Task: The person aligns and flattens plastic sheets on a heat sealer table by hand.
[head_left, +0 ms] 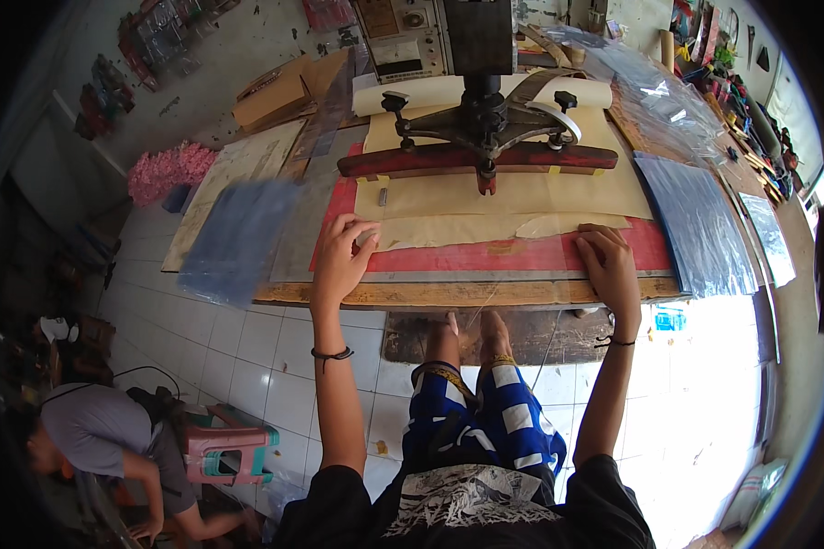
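My left hand [341,261] is at the front left of the worktable, its thumb and fingers closed on the edge of what looks like a thin clear plastic sheet [542,249]. At the right, my right hand [609,263] has its fingers curled down on the same sheet's other side. Beneath the sheet lie a red sheet [467,261] and tan paper [522,194] with a ragged front edge. Above the paper, beyond my hands, stands a press head [487,128] with a long red bar [412,163]. A small metal piece [383,196] rests on the paper near my left hand.
Blue-tinted plastic sheets are stacked at the right [700,224] and left [238,238] of the table. A machine panel [403,41] and cardboard box [270,91] stand behind. Another person [110,430] bends by a pink-and-green stool [229,448] at lower left.
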`<state>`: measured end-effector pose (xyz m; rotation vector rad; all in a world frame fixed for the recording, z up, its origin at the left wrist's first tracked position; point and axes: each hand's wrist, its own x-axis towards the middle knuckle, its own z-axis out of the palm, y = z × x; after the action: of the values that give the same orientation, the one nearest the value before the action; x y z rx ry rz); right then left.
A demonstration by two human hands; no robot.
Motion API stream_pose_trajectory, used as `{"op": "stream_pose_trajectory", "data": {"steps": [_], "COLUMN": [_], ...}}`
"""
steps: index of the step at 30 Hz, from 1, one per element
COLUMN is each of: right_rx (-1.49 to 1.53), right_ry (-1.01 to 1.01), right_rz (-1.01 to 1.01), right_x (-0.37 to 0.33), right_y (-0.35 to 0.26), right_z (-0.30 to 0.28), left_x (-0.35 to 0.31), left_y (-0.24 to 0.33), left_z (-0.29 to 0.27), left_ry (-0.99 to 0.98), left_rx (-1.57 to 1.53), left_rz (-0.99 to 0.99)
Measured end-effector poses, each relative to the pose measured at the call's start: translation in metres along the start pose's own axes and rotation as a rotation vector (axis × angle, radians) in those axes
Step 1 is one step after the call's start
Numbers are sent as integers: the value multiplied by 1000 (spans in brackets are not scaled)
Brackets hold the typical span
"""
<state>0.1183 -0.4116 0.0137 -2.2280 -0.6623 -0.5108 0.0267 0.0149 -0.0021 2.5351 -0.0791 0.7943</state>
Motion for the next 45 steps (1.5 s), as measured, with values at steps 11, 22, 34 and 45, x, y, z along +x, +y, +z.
{"op": "stream_pose_trajectory", "data": {"steps": [11,22,34,45], "right_rx": [-7,-14,6,-2], "right_ry": [-6,-6,-3,-14], "right_rz": [0,-16,15,-6], "right_x": [-2,-2,-3,-3], "right_y": [3,5,0,4], "right_z": [-1,-1,-4,-2], "left_x": [0,0,-1,-1], "left_y": [2,1,7,3], "left_z": [0,1,-2,0], "left_ry": [2,2,-34,-20], "left_rx": [-9,-23,4,-1], "left_rz": [-15,-35,-57,-43]}}
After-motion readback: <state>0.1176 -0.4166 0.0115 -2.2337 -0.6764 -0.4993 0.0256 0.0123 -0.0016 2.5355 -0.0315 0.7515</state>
